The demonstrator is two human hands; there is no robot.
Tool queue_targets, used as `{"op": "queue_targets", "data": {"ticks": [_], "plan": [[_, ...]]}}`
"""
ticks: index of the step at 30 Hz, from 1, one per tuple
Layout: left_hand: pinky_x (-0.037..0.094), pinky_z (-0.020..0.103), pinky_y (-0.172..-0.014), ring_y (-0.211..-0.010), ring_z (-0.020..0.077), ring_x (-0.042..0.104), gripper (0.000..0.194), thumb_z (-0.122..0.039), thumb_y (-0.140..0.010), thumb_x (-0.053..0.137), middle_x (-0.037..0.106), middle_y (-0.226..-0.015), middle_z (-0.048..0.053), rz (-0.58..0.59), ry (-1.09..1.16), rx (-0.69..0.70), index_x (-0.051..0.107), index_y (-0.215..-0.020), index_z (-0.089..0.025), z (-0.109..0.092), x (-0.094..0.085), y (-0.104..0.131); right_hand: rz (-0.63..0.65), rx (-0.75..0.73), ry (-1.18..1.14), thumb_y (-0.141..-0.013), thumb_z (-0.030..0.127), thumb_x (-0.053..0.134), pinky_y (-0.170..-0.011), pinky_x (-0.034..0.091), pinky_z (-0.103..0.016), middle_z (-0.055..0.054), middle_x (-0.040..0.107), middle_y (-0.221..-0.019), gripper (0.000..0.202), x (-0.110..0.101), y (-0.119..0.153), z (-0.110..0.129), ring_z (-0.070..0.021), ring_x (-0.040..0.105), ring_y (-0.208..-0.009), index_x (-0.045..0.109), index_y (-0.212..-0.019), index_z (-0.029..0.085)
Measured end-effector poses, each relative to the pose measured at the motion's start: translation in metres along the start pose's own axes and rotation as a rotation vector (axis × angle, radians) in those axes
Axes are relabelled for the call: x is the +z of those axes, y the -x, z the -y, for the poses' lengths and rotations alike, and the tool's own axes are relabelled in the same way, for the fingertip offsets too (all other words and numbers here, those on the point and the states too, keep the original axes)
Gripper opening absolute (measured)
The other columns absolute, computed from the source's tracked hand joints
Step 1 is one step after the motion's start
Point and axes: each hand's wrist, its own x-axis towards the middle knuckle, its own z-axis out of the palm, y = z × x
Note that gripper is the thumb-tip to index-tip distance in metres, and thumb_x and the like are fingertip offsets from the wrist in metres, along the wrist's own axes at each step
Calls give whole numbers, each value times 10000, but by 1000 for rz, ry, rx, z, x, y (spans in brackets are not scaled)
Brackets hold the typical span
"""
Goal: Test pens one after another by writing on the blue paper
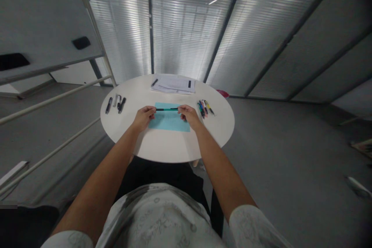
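Observation:
A slim pen (167, 109), dark at the left end and green along the middle, lies level between my two hands. My left hand (144, 117) pinches its left end, and my right hand (188, 115) pinches the right end, where a dark clip shows. Directly below the pen is a light blue sheet of paper (170, 123) on the round white table (162, 150). The fingertips partly hide both pen ends. Whether the pen touches the sheet is hard to tell.
Several colourful pens (205, 108) lie right of the sheet. Several dark and grey pens (115, 104) lie at the table's left. A stack of white papers (173, 84) sits at the back. A whiteboard on a metal frame (95, 27) stands at left, before glass panels with blinds.

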Motion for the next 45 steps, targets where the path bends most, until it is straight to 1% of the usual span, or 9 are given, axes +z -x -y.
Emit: {"op": "queue_targets", "data": {"ticks": [6,11,15,20,26,32,39,42,45], "plan": [[384,246,-542,-524,72,488,279,-267,-558,814,592,-669,7,-6,-4,2,664,-753,-134,0,0,-1,-18,-9,26,-705,504,664,-389,328,-180,6,649,-736,342,0,-1,-2,-56,497,-459,633,-835,190],[388,247,-541,-524,73,486,271,-284,-570,811,592,-672,10,-14,-8,4,660,-739,-136,3,-1,-2,0,-21,12,-674,450,704,-385,324,-188,16,632,-722,342,1,0,0,-60,495,-450,642,-888,191],[379,239,-532,-520,73,486,266,-295,-579,809,593,-670,8,-22,-16,6,656,-730,-139,3,-1,-3,-23,-12,27,-636,409,724,-386,327,-194,38,586,-674,357,2,1,2,-66,501,-453,651,-910,192],[376,241,-528,-513,70,477,272,-314,-588,808,596,-671,10,-35,-22,1,649,-727,-142,1,1,-2,-18,-6,57,-633,353,719,-405,334,-200,33,592,-702,343,2,2,2,-61,496,-467,677,-932,191],[384,237,-514,-502,70,482,276,-311,-578,815,600,-659,9,-44,-8,7,643,-711,-141,0,3,-1,33,-38,59,-682,373,682,-384,307,-191,39,580,-646,314,1,1,-1,-64,484,-448,673,-937,190],[377,231,-517,-514,65,485,281,-301,-578,808,602,-676,10,-42,-20,-2,644,-727,-129,0,2,-1,43,-54,31,-662,381,691,-368,334,-176,52,569,-629,335,1,1,-1,-71,513,-446,650,-932,187],[383,242,-529,-509,69,484,281,-306,-583,811,602,-673,11,-37,-32,2,642,-728,-133,2,1,-3,11,-64,58,-677,412,701,-378,370,-172,34,598,-735,303,3,0,-3,-63,538,-458,605,-862,192],[389,242,-529,-511,69,481,295,-321,-578,813,603,-676,10,-33,-34,5,642,-729,-134,2,1,-2,-17,-45,60,-664,380,706,-378,370,-171,26,618,-807,344,3,-1,-4,-52,531,-456,593,-933,198],[387,238,-523,-511,70,479,294,-321,-571,815,603,-666,10,-35,-27,11,641,-717,-134,1,2,-1,-9,-16,87,-673,337,692,-397,373,-171,5,630,-849,366,3,-1,-3,-43,526,-466,621,-1001,189]]}}
